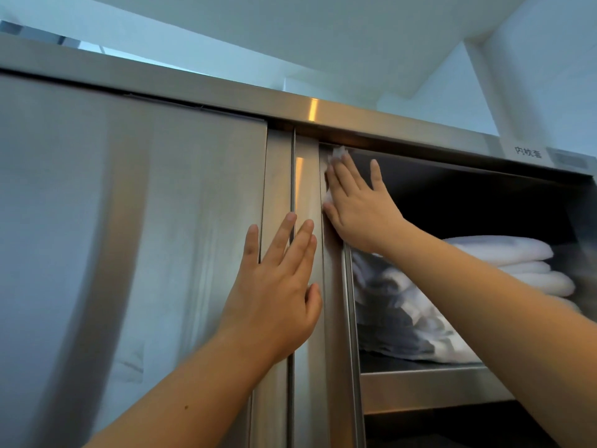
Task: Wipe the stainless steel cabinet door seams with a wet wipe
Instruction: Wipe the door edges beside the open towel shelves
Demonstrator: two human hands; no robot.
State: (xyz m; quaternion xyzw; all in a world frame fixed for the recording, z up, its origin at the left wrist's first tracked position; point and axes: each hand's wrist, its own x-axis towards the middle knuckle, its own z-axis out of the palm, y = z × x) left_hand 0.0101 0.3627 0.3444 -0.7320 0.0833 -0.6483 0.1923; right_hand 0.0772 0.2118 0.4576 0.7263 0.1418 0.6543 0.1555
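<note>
Near upper corner of cabinet door (307,176), right hand (358,211) flat, fingers straight, pressing wet wipe (339,154) onto door's edge seam, left hand (274,302) flat, fingers spread, lower on doors, towels (403,312) on shelf (420,379)

Pale white ceiling (290,33), boxed beam (517,76) at right, cool bluish light.

The right-hand bay of the brushed stainless steel cabinet (129,221) stands open. Its dark upper part offers free passage. A stack of folded white linen (504,257) fills the lower part, resting on the flat steel shelf (433,392). The horizontal steel top rail (355,119) bounds the opening from above. The right hand (358,208) presses a crumpled white wet wipe (339,154) into the upper left corner, occupying it. The left hand (274,299) lies flat across the vertical steel door stiles (307,189), covering the seam at mid-height.
</note>
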